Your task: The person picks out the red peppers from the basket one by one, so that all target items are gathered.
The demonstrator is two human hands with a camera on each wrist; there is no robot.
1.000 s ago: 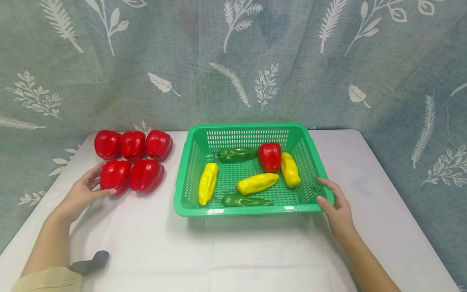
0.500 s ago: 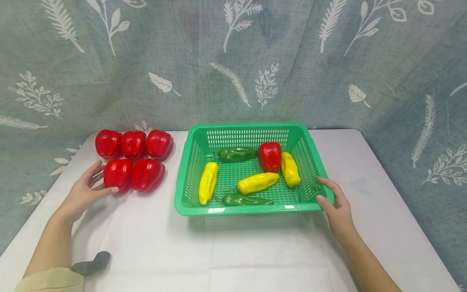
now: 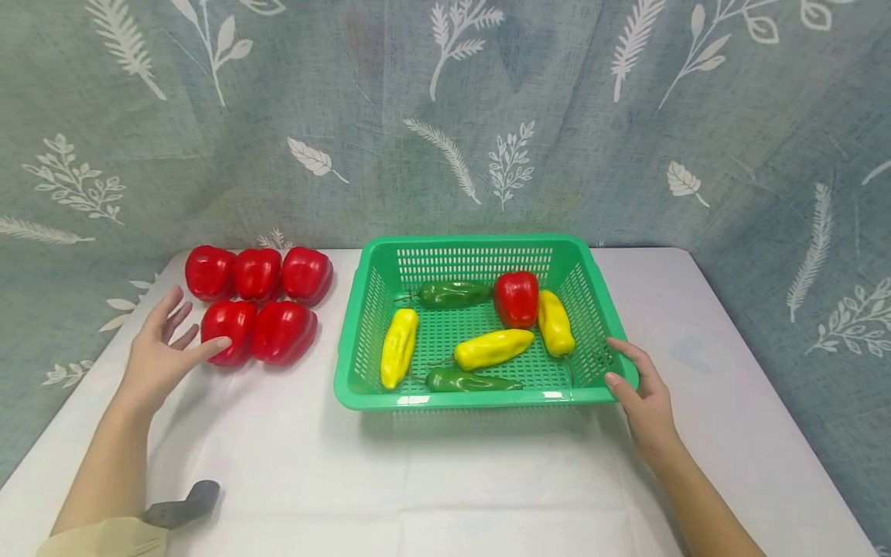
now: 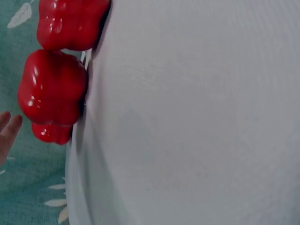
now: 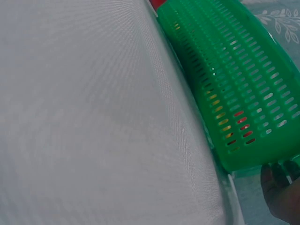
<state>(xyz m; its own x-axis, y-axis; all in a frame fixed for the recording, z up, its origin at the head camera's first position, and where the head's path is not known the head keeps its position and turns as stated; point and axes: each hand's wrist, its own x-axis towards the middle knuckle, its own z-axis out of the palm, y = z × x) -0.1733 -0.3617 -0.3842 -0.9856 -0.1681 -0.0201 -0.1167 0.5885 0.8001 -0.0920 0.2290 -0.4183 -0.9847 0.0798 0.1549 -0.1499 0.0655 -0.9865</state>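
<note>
Beside the front-left red bell pepper (image 3: 230, 331) is my left hand (image 3: 158, 360), its fingers spread and nothing in its grasp. The thumb tip overlaps that pepper in the head view. Another red bell pepper (image 3: 284, 333) touches it on the right, and several more stand in a row behind. My right hand (image 3: 647, 410) grips the right rim of a green plastic basket (image 3: 480, 399), thumb on the rim and fingers over the side. Inside lie a red bell pepper (image 3: 517, 300), three long yellow peppers (image 3: 494, 349) and two green peppers (image 3: 455, 294).
A white cloth (image 3: 445, 480) covers the table. Behind it hangs a grey-green curtain (image 3: 390, 178) with a white leaf print. A dark grey strap piece (image 3: 184, 507) sticks out at the left sleeve (image 3: 104, 539).
My left hand has come off the front-left red bell pepper, with its fingers opening and lifting. The two front peppers shifted slightly right and back earlier. The right hand stays on the basket rim.
</note>
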